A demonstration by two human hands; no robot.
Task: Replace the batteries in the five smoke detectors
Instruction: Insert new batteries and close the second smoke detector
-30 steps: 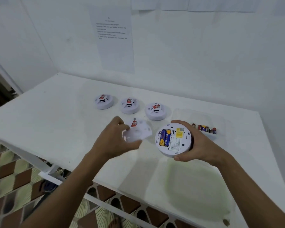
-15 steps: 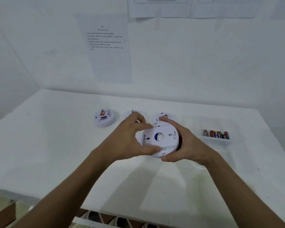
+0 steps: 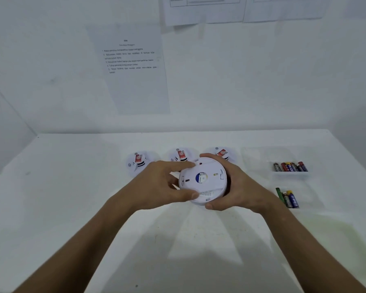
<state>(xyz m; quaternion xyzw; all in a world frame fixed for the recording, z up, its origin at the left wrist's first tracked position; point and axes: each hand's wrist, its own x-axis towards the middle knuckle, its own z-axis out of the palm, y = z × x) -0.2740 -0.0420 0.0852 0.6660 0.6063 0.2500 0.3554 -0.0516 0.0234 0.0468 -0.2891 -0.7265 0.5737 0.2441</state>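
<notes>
White walls close in behind the white surface, with a printed sheet taped up above its far edge and more paper higher on the wall. I see both hands meeting over the middle of the surface, holding one round white smoke detector just above it, back side tilted toward the camera, with a blue and yellow spot showing through a hole at its centre.

My left hand grips the detector's left rim: the index finger reaches along the top edge and the thumb presses the lower edge, while the other fingers curl against the side. My right hand cups the right side, its fingers wrapped over the far rim and the thumb hooked under the near rim. Both hands are clasped on the detector, not loose.

Behind the hands, three more detectors sit in a row toward the far edge, face up with red labels; the middle and right ones are partly hidden by the hands.

Toward the right edge, a clear tray holds a row of batteries. Nearer, just beside my right wrist, a second small group of batteries lies in what looks like another clear tray, though I cannot tell for certain.
</notes>
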